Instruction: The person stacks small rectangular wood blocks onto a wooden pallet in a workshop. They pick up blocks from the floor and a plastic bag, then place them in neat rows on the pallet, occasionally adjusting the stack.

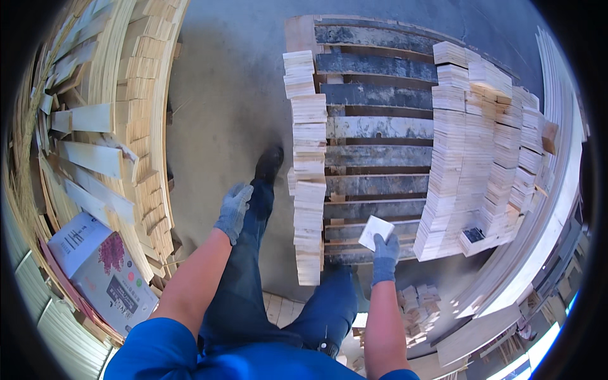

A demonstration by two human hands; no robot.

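Observation:
My right hand (385, 253), in a grey knit glove, grips a small pale square wood piece (376, 233) by its lower right corner, over the near end of the slatted pallet (380, 129). My left hand (234, 208), gloved alike, lies by my left knee with its fingers stretched out and nothing in it. Between my legs and the pallet slats runs a long row of stacked thin wood pieces (309, 196) along the pallet's left side. Taller stacks of pale wood pieces (456, 158) stand on its right side.
On the left are long stacks of wood strips (142, 95) with loose boards (92, 158) and a printed cardboard box (114, 278). A small dark box (474, 235) sits on the right stacks. Loose wood pieces (418, 310) lie heaped behind my right hand. Long boards (506, 285) edge the right side.

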